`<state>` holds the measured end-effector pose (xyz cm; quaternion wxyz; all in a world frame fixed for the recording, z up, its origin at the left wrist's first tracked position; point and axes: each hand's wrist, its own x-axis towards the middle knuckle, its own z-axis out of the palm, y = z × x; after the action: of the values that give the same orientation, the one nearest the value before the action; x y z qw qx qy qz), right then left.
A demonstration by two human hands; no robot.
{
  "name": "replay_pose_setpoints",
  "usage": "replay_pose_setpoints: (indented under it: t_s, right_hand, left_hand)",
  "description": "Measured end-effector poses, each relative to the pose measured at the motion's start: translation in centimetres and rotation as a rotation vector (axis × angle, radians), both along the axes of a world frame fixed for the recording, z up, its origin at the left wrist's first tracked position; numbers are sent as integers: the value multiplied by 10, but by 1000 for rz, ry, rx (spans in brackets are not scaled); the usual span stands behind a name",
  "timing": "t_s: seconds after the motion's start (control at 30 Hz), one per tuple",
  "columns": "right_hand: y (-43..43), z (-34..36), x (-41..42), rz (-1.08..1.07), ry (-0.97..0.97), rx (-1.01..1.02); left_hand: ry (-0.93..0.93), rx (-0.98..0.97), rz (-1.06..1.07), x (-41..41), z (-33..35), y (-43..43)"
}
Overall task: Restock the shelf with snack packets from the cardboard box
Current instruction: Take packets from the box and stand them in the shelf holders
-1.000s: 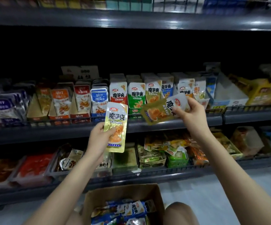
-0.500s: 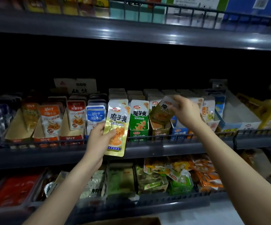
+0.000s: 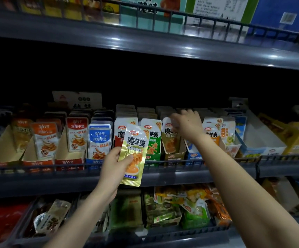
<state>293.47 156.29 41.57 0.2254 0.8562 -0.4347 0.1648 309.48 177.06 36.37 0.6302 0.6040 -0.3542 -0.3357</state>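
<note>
Head: gold packet in left grip

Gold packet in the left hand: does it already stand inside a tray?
No, the left hand grips the gold packet in front of the shelf rail, outside the trays.

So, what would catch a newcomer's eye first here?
A gold snack packet, held by the left hand, sits centre frame before the middle shelf. Just right of it, the right hand reaches over the rows of standing packets; its fingers are blurred.
</note>
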Motion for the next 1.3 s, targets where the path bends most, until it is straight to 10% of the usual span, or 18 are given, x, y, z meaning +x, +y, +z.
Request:
replay_pose_setpoints:
  t_s: [0.37,0.53,0.63,0.77,0.93,1.3]
  right_hand:
    - [33,-30,2,149,-530,-185]
    - [110,-30,-13,351,-1070,905]
    - [129,-31,-26,370,-1220,1232]
    - [126,-15,-48,338,-1251,1033]
    - [84,8,-68,307,-1297,452]
    - [21,-42,-25,123,-787,483]
  left_hand:
    - [-1,1,-28,-9,6,-1]
    - [-42,42,-166,-22,3,2]
    - [-113,60,-290,-34,2,2]
    - [-425,64,-260,-38,-4,-3]
    - [-1130,219,287,-14,-17,-16]
    - [-1091,353,451,26,-44,-28]
